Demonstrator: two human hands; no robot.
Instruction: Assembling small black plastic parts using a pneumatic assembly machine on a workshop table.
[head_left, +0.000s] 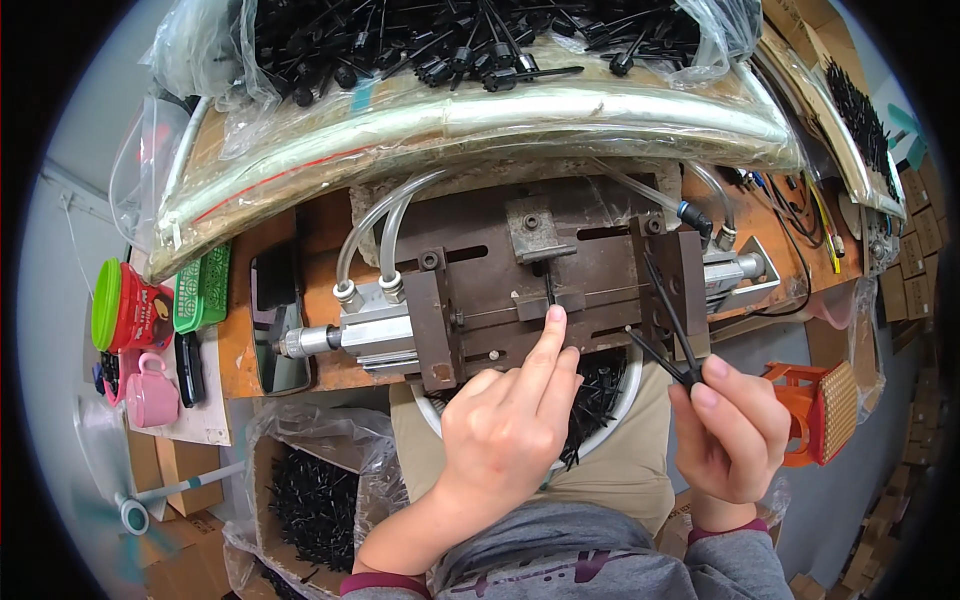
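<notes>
My left hand [515,420] reaches over the middle of a dark metal fixture [490,220]. Its index finger is stretched out, the tip touching the end of a thin black rod-shaped part [549,285] set in a small block; the other fingers are partly bent. To the right, my right hand [735,425] pinches two slim black plastic rods [668,300] between thumb and fingers, their free ends spread apart and pointing up toward the fixture's right side. Below the fixture, a white-rimmed round container [632,385] on my lap holds many similar black parts, partly hidden by my left hand.
Pneumatic cylinders [375,330] with clear hoses flank the fixture. A plastic-covered shelf [480,120] heaped with black parts stands behind. At left are a phone [280,350], a green basket [203,285] and a pink mug [153,390]. A lined box [262,500] sits below; an orange stool [805,410] stands right.
</notes>
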